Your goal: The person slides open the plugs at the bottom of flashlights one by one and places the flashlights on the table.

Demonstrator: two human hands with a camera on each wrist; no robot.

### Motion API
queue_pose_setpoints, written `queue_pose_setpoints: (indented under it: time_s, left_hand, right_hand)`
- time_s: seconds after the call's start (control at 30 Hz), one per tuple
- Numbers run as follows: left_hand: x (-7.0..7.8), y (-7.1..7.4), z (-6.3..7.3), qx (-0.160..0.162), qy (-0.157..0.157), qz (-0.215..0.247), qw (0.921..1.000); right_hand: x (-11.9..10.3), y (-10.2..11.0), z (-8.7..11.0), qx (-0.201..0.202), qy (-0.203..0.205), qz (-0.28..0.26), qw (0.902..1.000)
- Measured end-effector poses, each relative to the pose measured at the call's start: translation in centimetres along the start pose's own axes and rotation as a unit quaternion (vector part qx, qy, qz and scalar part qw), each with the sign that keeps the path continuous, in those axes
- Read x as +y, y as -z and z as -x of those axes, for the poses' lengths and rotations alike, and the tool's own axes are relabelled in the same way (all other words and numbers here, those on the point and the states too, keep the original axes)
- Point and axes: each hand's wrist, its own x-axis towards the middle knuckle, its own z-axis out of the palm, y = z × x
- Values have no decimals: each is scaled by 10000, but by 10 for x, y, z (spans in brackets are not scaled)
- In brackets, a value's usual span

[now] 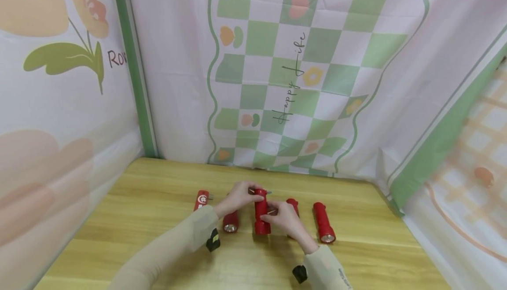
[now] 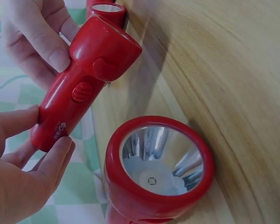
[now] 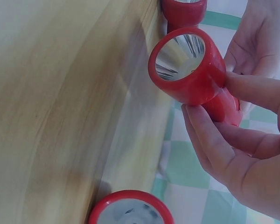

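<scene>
Both hands hold one red flashlight (image 1: 261, 213) over the middle of the table. My left hand (image 1: 240, 196) pinches its tail end between thumb and fingers. Near the lamp head, my right hand (image 1: 286, 217) grips it with thumb and fingertips. In the left wrist view the held flashlight (image 2: 67, 100) shows a ribbed slide switch and a small white logo. Its clear lens and shiny reflector face the camera in the right wrist view, where the red rim (image 3: 196, 91) shows. At the tail, a small grey piece (image 1: 269, 192) sticks out.
To the left lie a red flashlight (image 1: 231, 222) and a red piece with a white round logo (image 1: 202, 198) and metal prongs. On the right are two more red flashlights, one (image 1: 292, 203) partly behind my right hand, another (image 1: 323, 222) farther out. Curtains (image 1: 178, 83) enclose the wooden table (image 1: 245, 266).
</scene>
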Motion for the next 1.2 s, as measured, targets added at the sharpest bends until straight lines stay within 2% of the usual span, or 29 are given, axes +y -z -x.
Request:
queue_pose_setpoints:
  time_s: [0.13,0.5,0.67,1.0,1.2]
  left_hand:
    - [-1,-1,0,-28,82,-45,10000]
    - [-7,-4,-2,-58,-81,-52,9999]
    - [-8,-3,-2,-62,-41,-74,9999]
    - [-13,0,-7,-168,-64,-340,9993]
    - [-15,2,-9,-196,76,-445,9988]
  right_hand:
    - [2,-1,0,-14,-17,13,10000]
    - [5,-5,-1,-12,-113,13,9999]
    - [6,-6,-3,-7,-145,20,9999]
    - [5,-10,-6,87,-210,60,9997]
    - [4,-14,-7,131,-358,75,9992]
